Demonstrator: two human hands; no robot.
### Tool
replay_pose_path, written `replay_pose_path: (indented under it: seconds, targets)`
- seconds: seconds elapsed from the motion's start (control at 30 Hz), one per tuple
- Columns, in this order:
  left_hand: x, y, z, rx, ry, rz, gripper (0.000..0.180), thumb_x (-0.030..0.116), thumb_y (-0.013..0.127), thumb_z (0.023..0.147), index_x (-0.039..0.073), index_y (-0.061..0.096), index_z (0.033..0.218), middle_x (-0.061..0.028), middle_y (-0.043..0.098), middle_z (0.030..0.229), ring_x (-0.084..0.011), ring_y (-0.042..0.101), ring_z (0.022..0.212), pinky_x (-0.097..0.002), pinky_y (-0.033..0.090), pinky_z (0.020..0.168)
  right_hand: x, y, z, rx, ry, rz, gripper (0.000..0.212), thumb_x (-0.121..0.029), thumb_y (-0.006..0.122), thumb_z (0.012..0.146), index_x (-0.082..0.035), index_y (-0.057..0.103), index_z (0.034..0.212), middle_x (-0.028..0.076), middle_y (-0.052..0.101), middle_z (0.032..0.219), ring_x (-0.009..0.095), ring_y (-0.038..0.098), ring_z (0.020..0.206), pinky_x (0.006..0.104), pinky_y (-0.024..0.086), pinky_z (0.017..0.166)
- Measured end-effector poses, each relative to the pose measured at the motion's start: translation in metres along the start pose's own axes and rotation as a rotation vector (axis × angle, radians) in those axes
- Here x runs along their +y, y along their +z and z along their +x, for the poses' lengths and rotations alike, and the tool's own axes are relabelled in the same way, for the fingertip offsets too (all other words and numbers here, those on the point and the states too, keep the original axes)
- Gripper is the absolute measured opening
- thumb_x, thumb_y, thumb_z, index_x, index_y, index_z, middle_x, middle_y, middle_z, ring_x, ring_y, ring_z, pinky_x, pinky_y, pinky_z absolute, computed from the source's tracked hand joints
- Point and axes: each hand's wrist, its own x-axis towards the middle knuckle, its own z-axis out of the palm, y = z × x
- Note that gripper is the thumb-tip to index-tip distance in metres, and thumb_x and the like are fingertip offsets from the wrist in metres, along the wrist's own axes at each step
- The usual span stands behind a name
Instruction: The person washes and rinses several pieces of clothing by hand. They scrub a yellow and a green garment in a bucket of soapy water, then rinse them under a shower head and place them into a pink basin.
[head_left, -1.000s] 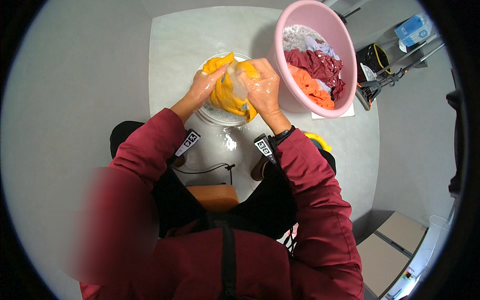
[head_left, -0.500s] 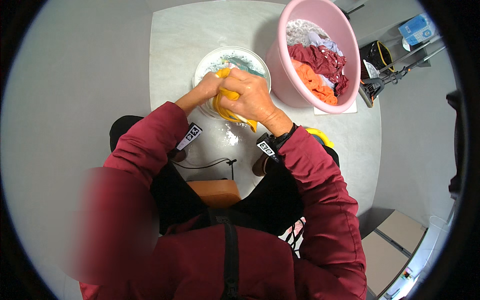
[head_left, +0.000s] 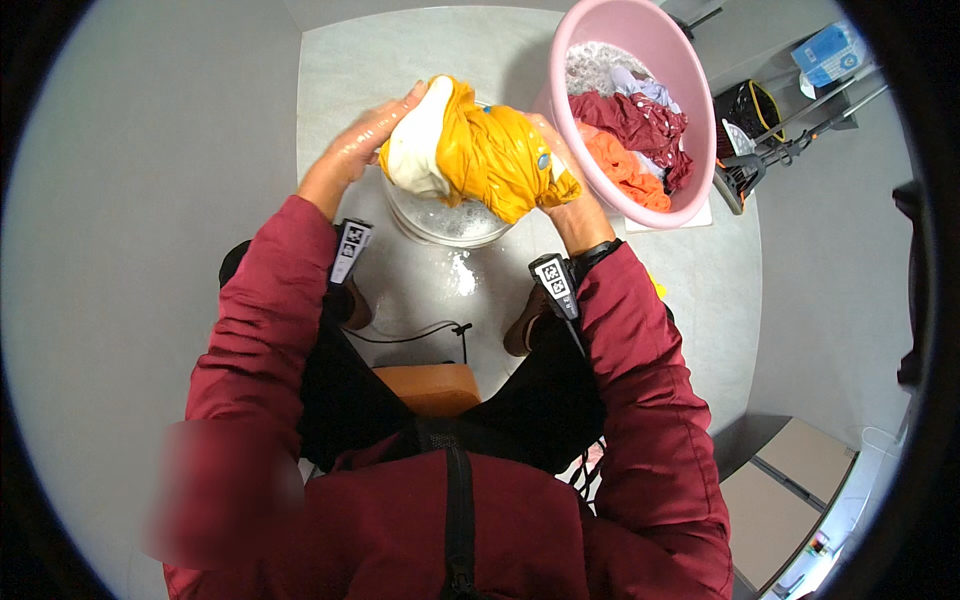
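Observation:
A wet yellow garment (head_left: 490,150) with a white section and blue button-like spots hangs bunched between both my hands. My left hand (head_left: 365,140) grips its white end, wet and with some fingers hidden behind the cloth. At the other end my right hand (head_left: 572,190) holds the yellow part, its fingers mostly covered by fabric. Below the garment stands a white bucket (head_left: 440,238) with sudsy water, largely hidden by the cloth.
To the right, a pink tub (head_left: 556,120) holds foam and dark red, orange and pale clothes (head_left: 635,130). Beyond it are a black bin (head_left: 750,108) and long-handled cleaning tools (head_left: 800,140). Water (head_left: 460,275) wets the floor before the bucket. An orange-brown stool (head_left: 430,388) sits between my legs.
The yellow garment was twisted tight between my closed hands. Now my hands are farther apart, and the cloth is opened out wider and raised over the bucket.

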Motion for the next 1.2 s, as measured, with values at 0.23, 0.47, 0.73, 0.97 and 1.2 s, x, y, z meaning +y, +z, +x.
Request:
replay_pose_path:
  seconds: [0.23, 0.47, 0.73, 0.97, 1.2]
  targets:
    - [-0.023, 0.038, -0.001, -0.419, -0.059, -0.653, 0.053, 0.043, 0.056, 0.083, 0.005, 0.047, 0.119, -0.0104, 0.058, 0.108, -0.0188, 0.059, 0.094, -0.0326, 0.049, 0.081, 0.022, -0.005, 0.006, 0.400, -0.155, -0.497, 0.019, -0.016, 0.060, 0.075, 0.001, 0.060, 0.083, 0.005, 0.059, 0.075, 0.016, 0.058, 0.064, 0.0266, 0.047, 0.059]
    - [-0.042, 0.055, 0.010, -0.203, 0.332, -0.361, 0.035, 0.024, 0.061, 0.081, 0.000, 0.054, 0.105, -0.0100, 0.061, 0.092, -0.0197, 0.062, 0.078, -0.0332, 0.052, 0.067, 0.040, 0.024, -0.014, 0.284, -1.003, -1.345, 0.014, -0.016, 0.063, 0.065, -0.006, 0.060, 0.075, 0.012, 0.055, 0.075, 0.027, 0.057, 0.066, 0.0345, 0.046, 0.059]
    - [-0.057, 0.057, 0.011, -0.188, -0.116, -0.387, 0.026, 0.016, 0.055, 0.085, 0.007, 0.053, 0.108, -0.0005, 0.056, 0.103, -0.0114, 0.054, 0.092, -0.0278, 0.044, 0.077, 0.051, 0.042, -0.034, -0.239, -1.005, -1.617, 0.017, -0.014, 0.066, 0.058, -0.009, 0.057, 0.071, 0.007, 0.052, 0.073, 0.026, 0.056, 0.068, 0.0365, 0.046, 0.055]
    - [-0.089, 0.055, 0.031, -0.213, 0.322, 0.304, 0.026, 0.018, 0.057, 0.083, 0.006, 0.054, 0.106, -0.0037, 0.058, 0.099, -0.0128, 0.057, 0.086, -0.0301, 0.047, 0.071, 0.053, 0.033, -0.033, -0.501, -0.901, -1.749, 0.013, -0.017, 0.063, 0.060, -0.011, 0.058, 0.071, 0.006, 0.053, 0.076, 0.026, 0.055, 0.078, 0.0393, 0.044, 0.057]
    - [-0.053, 0.050, 0.018, -0.160, 0.045, -0.318, 0.054, 0.045, 0.051, 0.085, 0.002, 0.047, 0.118, -0.0088, 0.055, 0.111, -0.0147, 0.055, 0.098, -0.0286, 0.048, 0.077, 0.026, 0.009, -0.001, 0.015, -0.705, -1.492, 0.015, -0.016, 0.064, 0.068, -0.007, 0.061, 0.079, 0.006, 0.059, 0.077, 0.019, 0.059, 0.072, 0.0294, 0.047, 0.064]
